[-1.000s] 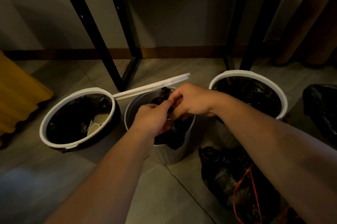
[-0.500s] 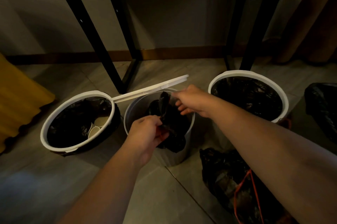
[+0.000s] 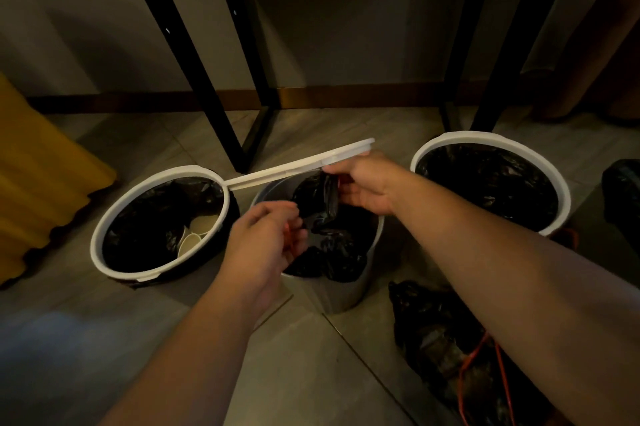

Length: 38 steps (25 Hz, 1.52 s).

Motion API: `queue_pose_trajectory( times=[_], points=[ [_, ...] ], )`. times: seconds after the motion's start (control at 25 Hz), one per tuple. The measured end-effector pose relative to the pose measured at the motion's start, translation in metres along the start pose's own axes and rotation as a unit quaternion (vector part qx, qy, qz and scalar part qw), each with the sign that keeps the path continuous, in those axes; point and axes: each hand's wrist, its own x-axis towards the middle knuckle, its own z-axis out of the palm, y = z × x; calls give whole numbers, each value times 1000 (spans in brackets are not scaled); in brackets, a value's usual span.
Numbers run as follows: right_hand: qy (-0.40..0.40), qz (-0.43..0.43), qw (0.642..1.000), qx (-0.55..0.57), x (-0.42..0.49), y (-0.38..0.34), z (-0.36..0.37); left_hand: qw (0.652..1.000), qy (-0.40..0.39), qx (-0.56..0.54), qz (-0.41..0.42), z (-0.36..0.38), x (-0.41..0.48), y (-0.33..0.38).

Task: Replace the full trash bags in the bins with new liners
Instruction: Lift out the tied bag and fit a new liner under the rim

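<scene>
Hands meet over the middle bin (image 3: 346,294), the grey one standing between its two neighbours. The left hand (image 3: 266,238) pinches the near edge of the new black liner (image 3: 329,204), fingers curled tight on the film; the right hand (image 3: 367,183) grips the far edge up by the back rim. The liner hangs bunched inside the bin, its mouth only partly spread. To my eye this is the opening-out step — the trick is to draw the two edges apart evenly, then fold the mouth over the rim all the way round before letting go, or the film will likely slump back inside. The white ring (image 3: 294,166) leans from the left bin (image 3: 104,235) across the back of the middle one, right by the right hand; a knuckle could knock it, so I'd go gently there. It looks meant to clamp the liner once that is seated. A full bag (image 3: 443,349) with an orange tie lies on the floor to the right.
</scene>
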Motion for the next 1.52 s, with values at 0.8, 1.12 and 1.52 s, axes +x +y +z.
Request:
queue_pose_trajectory(
  times=[0.8,1.12,1.52],
  points=[
    [-196,-233,916,-261,-62,-56,35,991,-70,-98,-56,17,-15,85],
    [-216,-247,894,-305,-51,-25,16,995,-94,-11,26,10,-23,105],
    [-108,-291,877,-367,-32,12,53,991,-98,24,92,15,-43,134]
  ],
)
